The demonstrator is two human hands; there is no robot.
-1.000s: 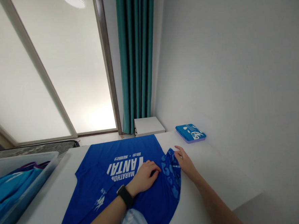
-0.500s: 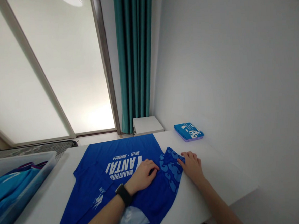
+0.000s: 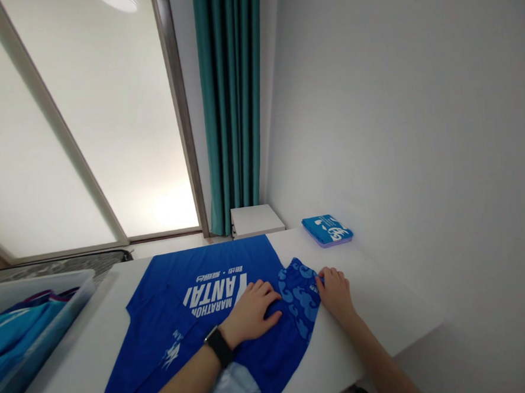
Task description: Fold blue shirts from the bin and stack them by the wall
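Observation:
A blue T-shirt (image 3: 162,309) with white YANTAI MARATHON lettering lies spread on the white table (image 3: 398,307), its print upside down to me. My left hand (image 3: 254,312), with a dark watch on the wrist, rests on the shirt's front beside the sleeve. Its thumb stands apart from the fingers. At the outer end of the wave-patterned sleeve (image 3: 301,301), my right hand (image 3: 334,290) pinches the hem edge. A pale patch of the shirt's inside shows at the neck opening near my left forearm.
A folded blue garment stack (image 3: 327,230) lies at the table's far right, near the wall. On the left stands a clear plastic bin (image 3: 79,299) holding blue clothes (image 3: 25,323). A white cabinet (image 3: 257,220) and green curtain (image 3: 233,115) are beyond the table.
My left thumb has spread away from the fingers. The right hand has shifted slightly at the sleeve hem, where a small printed mark now shows. The view has turned a little.

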